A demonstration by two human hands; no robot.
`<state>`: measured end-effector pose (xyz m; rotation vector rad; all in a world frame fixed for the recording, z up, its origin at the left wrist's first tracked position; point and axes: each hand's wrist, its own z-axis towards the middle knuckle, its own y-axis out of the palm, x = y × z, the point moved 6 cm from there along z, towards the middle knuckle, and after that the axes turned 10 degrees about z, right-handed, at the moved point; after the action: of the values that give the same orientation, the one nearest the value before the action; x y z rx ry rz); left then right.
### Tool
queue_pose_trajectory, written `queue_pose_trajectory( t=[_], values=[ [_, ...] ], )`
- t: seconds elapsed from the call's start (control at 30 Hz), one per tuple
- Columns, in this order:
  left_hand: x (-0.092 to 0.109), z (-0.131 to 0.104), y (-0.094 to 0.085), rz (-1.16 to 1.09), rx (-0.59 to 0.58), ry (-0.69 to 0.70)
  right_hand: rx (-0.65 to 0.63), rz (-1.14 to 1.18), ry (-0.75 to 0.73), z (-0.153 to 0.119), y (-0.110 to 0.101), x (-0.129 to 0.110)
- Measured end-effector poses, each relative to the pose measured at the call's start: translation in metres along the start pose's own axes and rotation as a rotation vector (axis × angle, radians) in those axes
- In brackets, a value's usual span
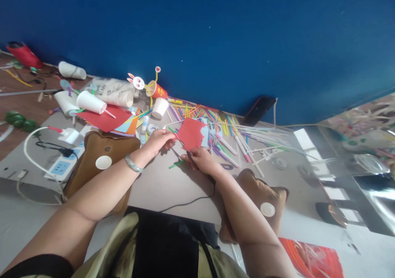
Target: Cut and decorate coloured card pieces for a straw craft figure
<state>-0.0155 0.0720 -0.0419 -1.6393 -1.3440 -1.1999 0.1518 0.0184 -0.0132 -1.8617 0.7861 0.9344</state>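
Note:
Near the middle of the table, my left hand (pixel 160 142) pinches the left edge of a piece of red paper (pixel 191 133). The paper's right edge is scalloped, and light blue paper (pixel 205 136) shows beside it. My right hand (pixel 202 160) is closed round dark-handled scissors (pixel 190 157) at the paper's lower edge; their blades are hard to make out. Below the hands lies a green stick (pixel 176 164). A clear tape roll (pixel 152 128) and a white paper cup (pixel 160 108) stand beyond my left hand.
Many coloured pens and straws (pixel 237 144) spread to the right. Paper cups (pixel 91 102), coloured sheets (pixel 108 119) and a power strip (pixel 66 162) lie left. A rabbit-decorated red cup (pixel 159 90) is at the back. Brown cushions (pixel 108 150) flank my arms; a phone (pixel 259 110) leans against the wall.

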Motion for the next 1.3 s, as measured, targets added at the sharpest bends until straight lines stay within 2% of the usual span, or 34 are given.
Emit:
queue_pose_trajectory(
  t=[0.2, 0.27, 0.37, 0.43, 0.5, 0.57, 0.67, 0.8, 1.03, 1.3],
  values=[
    [0.004, 0.0, -0.005, 0.057, 0.067, 0.011, 0.023, 0.026, 0.026, -0.003, -0.003, -0.001],
    [0.009, 0.002, -0.01, 0.129, 0.111, 0.079, 0.075, 0.078, 0.022, -0.005, -0.007, -0.003],
    [0.022, 0.0, -0.007, 0.405, 0.108, 0.347, 0.183, 0.185, -0.014, -0.004, -0.013, -0.001],
    [0.029, -0.008, 0.006, 0.688, 0.021, 0.577, 0.268, 0.187, -0.05, -0.002, -0.018, 0.003],
    [0.027, -0.017, 0.021, 0.989, -0.089, 0.748, 0.381, 0.053, -0.093, -0.001, -0.024, 0.005],
    [0.019, -0.024, 0.033, 1.24, -0.183, 0.832, 0.494, -0.172, -0.149, -0.001, -0.029, 0.004],
    [0.009, -0.03, 0.039, 1.432, -0.266, 0.864, 0.529, -0.474, -0.261, -0.001, -0.028, -0.002],
    [0.01, -0.033, 0.037, 1.514, -0.256, 0.851, 0.458, -0.661, -0.345, 0.004, -0.021, -0.001],
    [0.018, -0.034, 0.028, 1.628, -0.09, 0.8, 0.488, -0.75, -0.268, 0.01, -0.027, 0.011],
    [0.021, -0.031, 0.017, 1.734, 0.082, 0.733, 0.566, -0.72, -0.222, 0.007, -0.036, 0.011]
  ],
)
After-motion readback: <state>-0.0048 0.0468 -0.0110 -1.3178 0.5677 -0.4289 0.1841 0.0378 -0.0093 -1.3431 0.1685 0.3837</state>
